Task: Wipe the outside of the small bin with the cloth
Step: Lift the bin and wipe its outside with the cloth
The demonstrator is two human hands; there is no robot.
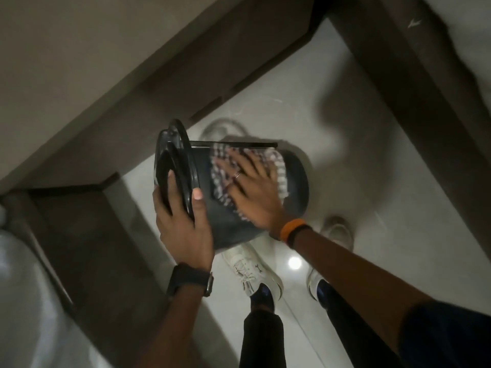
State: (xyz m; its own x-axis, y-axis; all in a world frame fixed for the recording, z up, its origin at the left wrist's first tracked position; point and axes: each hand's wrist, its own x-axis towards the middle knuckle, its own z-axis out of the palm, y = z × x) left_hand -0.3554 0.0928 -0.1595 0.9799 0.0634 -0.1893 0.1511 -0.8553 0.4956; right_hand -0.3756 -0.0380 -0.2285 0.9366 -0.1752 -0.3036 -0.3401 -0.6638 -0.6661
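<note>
Up off the floor, about mid-frame, the small bin (pixel 239 208) was held on its side above the person's white shoes (pixel 252 272), so nothing was carrying it but the hands. Left hand (pixel 183 224) had the rim end: fingers (pixel 198 199) curled over the round black lid ring (pixel 175 166), thumb hooked inside, pinching it tight. Right hand (pixel 255 192) lay flat on the upper wall, fingers spread wide and pressing the checked cloth (pixel 225 166) against the plastic.

To do this bit well, I'd say keep the palm flat so the whole cloth stays in contact, sweep along the barrel, and roll the bin with the rim hand to bring up fresh side, since the underside isn't reachable like this.

Long axis ran roughly 9 to 3 o'clock, mouth pointing toward 9, base (pixel 300 181) toward 3 and tipped slightly down. Everything's motion-blurred, so the cloth's edges were hard to make out.
</note>
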